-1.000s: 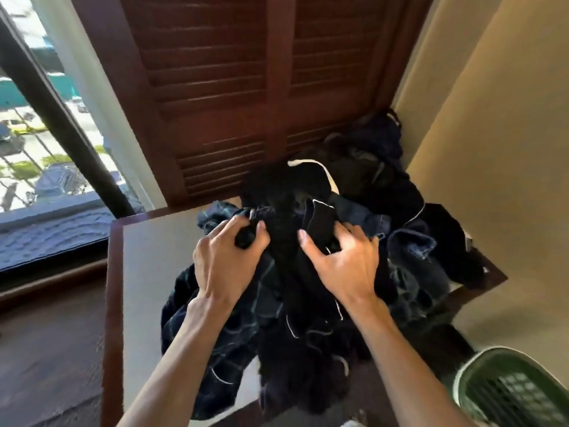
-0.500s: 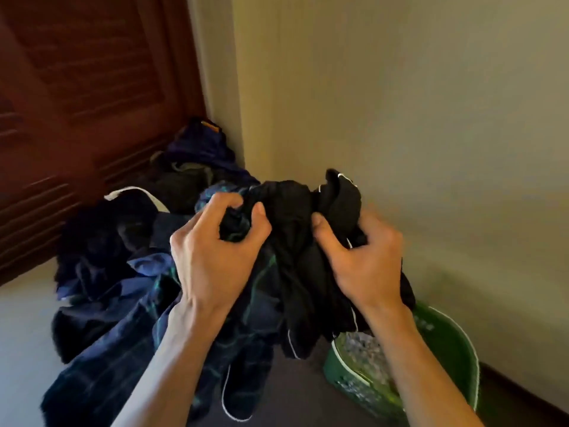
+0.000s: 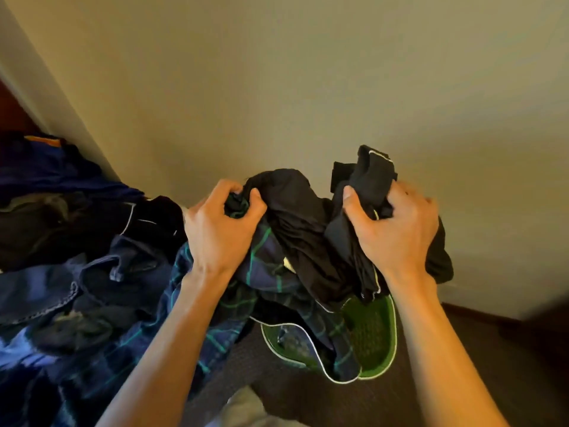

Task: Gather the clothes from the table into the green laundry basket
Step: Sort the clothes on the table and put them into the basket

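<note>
A heap of clothes [image 3: 77, 257] remains on the left, its support hidden. The left hand [image 3: 220, 229] clamps its fingers on a plaid garment [image 3: 215, 328]; the right hand [image 3: 397, 229] grips a black bundle [image 3: 304, 229], held over the basket [image 3: 374, 331]. Most of the gathering seems left.

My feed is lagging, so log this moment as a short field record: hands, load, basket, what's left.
left hand: grips the plaid garment
right hand: grips the black garment
load: bunched in both hands, held above the basket, plaid end hanging into it
green laundry basket: on the floor below the load, by the wall
remaining clothes: dark pile to the left
</note>
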Demonstrator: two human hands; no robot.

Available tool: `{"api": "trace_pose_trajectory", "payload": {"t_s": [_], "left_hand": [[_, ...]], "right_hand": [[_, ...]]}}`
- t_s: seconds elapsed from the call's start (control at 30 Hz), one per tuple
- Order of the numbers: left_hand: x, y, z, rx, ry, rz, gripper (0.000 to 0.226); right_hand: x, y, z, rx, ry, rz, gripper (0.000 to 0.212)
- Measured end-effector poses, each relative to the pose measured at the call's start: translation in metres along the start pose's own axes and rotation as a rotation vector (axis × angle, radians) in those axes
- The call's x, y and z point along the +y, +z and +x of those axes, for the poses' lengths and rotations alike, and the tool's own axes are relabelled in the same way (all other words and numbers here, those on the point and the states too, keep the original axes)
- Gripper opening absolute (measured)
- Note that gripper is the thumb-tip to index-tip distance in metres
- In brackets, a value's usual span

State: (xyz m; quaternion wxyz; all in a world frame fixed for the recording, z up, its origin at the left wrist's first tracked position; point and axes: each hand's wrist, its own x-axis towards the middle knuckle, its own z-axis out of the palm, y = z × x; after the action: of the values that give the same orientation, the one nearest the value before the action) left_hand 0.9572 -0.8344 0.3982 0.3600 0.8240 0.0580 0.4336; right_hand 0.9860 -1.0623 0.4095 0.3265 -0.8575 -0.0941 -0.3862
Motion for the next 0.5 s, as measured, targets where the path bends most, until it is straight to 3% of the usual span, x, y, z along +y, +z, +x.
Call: {"api": "trace_pose_trajectory", "payload": {"t_s": [0.3, 0.4, 0.5], "left_hand": [[-0.038, 0.1, 0.018, -0.241, -0.051, -0.072, 0.025], [-0.044, 0.115, 0.019, -0.315, -0.037, -0.078, 0.021], [-0.055, 0.125, 0.019, -0.369, -0.036, -0.054, 0.019]], "right_hand": [[0.08, 0.046, 0.005, 0.081, 0.033, -0.402, 0.039], [0.107, 0.074, -0.011, -0.024, 0.167, -0.453, 0.044], [0.135, 0.096, -0.043, -0.253, 0.356, -0.508, 0.054]]}}
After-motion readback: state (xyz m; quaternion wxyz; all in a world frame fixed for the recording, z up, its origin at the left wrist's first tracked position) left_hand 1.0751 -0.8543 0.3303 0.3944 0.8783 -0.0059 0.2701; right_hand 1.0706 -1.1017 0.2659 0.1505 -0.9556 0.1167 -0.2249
